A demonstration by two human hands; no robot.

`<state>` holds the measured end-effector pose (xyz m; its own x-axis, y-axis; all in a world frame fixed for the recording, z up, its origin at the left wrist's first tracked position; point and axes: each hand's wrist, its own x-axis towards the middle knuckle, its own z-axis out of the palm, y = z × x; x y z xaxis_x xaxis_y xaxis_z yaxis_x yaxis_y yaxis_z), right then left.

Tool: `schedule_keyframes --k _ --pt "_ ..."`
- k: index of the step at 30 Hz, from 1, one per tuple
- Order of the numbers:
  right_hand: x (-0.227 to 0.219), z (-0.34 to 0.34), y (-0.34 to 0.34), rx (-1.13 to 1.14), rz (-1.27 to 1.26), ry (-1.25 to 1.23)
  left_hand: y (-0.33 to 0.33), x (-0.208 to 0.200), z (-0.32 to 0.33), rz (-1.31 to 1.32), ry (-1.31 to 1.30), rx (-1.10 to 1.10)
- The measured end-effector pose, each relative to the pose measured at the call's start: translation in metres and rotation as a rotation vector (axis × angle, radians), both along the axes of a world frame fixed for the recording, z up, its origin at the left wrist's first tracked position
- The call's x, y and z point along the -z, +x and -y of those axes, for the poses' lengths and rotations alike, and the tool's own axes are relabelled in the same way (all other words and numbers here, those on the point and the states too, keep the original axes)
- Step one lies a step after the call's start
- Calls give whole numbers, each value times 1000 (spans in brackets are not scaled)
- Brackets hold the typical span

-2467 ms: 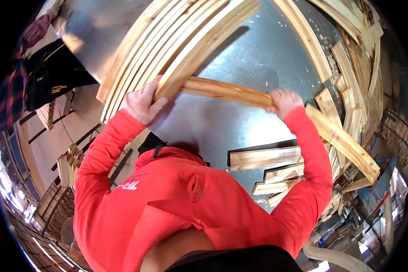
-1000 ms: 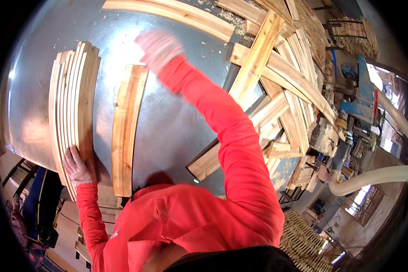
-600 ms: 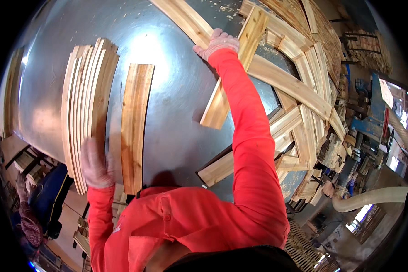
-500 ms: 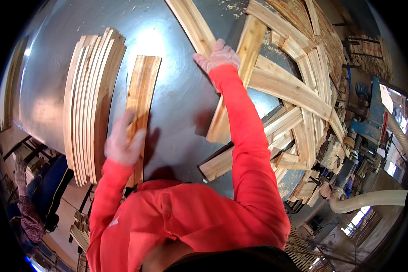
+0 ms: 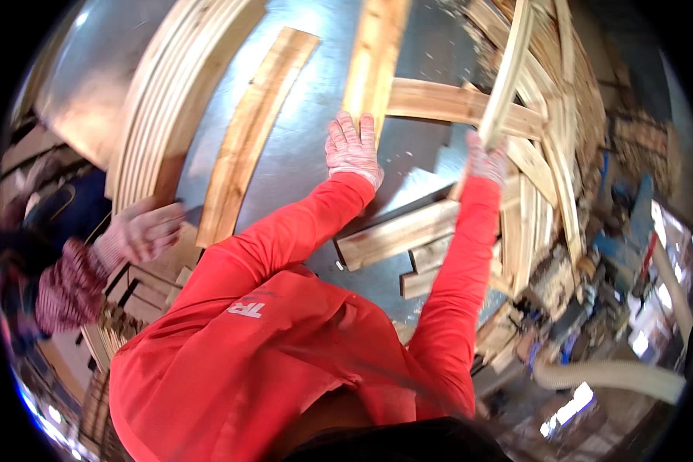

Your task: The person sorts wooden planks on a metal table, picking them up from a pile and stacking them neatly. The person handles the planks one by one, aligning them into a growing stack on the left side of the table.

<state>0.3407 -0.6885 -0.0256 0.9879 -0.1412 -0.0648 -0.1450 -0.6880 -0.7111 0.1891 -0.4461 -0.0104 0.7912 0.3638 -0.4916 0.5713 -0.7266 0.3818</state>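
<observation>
My left hand, in a pale knit glove, lies flat with its fingers stretched over the near end of a wooden board. My right hand, gloved alike, is closed round the lower end of a narrow wooden slat, which stands raised and tilted above the pile. Beneath that slat, another wooden board runs crosswise to the right. Left of my left hand, a single curved board rests on the shiny metal table, apart from both hands.
A stack of curved boards stands at the left. Beside its near end is a co-worker's gloved hand. At the right lies a jumbled pile of boards, with short boards near my right forearm. A pale hose and machinery stand beyond.
My left hand has left the single board and moved right onto another one. My right hand has moved right and taken up a slat. The co-worker's hand has come closer to the stack.
</observation>
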Motion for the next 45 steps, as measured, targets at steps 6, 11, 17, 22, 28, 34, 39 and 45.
schedule_keyframes --k 6,11,17,22,28,34,39,45 --pt "-56 -61 48 -248 -300 -938 -77 -60 -112 160 107 -2" --pt "-35 -62 67 -363 -439 -959 -172 -28 -157 100 396 68" --pt "-27 -39 30 -330 -489 -726 -134 -31 -158 -38 559 37" --pt "4 6 -11 -269 -393 -23 -50 -30 -134 469 134 172" --pt "22 3 -68 101 -420 1015 123 -11 -40 259 330 472" --pt "39 19 -96 153 -337 1100 125 -36 -31 -94 -266 465" --pt "39 -34 -114 134 -486 1376 39 10 -52 -425 -2309 -364" --pt "55 -66 -134 67 -607 1305 -18 56 -105 16 -1270 -308"
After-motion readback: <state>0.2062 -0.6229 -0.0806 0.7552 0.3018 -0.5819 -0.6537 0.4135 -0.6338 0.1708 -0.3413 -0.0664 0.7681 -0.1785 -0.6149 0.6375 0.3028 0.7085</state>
